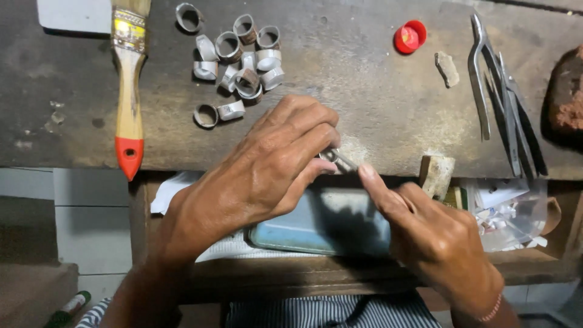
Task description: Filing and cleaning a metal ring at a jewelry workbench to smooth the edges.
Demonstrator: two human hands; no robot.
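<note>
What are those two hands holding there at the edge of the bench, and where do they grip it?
The left hand pinches a small metal ring at its rim; the right hand presses a thin metal tool against it.

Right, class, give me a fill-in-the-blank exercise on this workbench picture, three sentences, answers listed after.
1. The wooden paintbrush has a handle tip coloured ____.
2. The left hand pinches a small metal ____ at the edge of the dark wooden bench.
3. The round red plastic cap lies to the ____ of the pile of silver metal rings.

Answers: red; ring; right
</note>
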